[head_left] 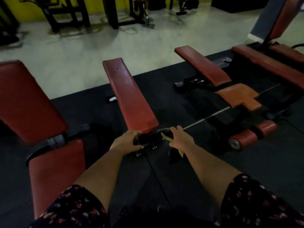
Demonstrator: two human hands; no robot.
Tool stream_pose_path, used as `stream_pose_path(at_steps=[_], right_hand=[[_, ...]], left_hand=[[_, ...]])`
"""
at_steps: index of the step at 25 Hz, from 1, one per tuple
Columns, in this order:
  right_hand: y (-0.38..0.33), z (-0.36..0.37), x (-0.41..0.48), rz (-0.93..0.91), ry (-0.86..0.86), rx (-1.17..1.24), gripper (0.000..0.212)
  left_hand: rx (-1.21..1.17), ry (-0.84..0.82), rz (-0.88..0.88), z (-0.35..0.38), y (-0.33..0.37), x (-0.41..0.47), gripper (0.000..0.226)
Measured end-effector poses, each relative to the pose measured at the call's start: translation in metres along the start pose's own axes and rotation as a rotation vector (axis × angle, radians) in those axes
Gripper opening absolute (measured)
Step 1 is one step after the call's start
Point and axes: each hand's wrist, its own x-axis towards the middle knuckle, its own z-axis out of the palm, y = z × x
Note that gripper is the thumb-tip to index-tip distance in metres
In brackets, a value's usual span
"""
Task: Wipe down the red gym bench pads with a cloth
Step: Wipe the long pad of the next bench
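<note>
Left hand (126, 142) fingers round black frame (148, 139); right hand (180, 139) fingers round cloth (166, 137); red bench (28, 99) close left

A: What sort of place is this?
B: A gym. Red padded benches (130, 96) are sitting in a row on black rubber matting (164, 96).
A: Anything else backing that up?
B: Black machine frames (69, 14) are standing along a yellow wall (97, 4), and 2 red leg rollers (243, 137) are showing at right.

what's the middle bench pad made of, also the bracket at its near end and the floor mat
Middle bench pad: looks like red vinyl or faux leather, smooth with a dull sheen and small nicks.
Bracket: probably black-painted metal, with bolts.
Floor mat: likely matte black rubber, with seams.
</note>
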Motion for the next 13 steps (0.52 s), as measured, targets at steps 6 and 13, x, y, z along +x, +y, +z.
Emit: stream_pose_path(at_steps=[6,13], right_hand=[[-0.063,-0.008,0.054,-0.207,-0.073,-0.053,0.061],[-0.115,-0.009,0.123,-0.211,-0.117,-0.094,0.063]], left_hand=[[0.035,0.043,-0.134,-0.033,-0.038,0.011,0.078],[0.043,0.02,-0.191,-0.063,-0.111,0.04,0.079]])
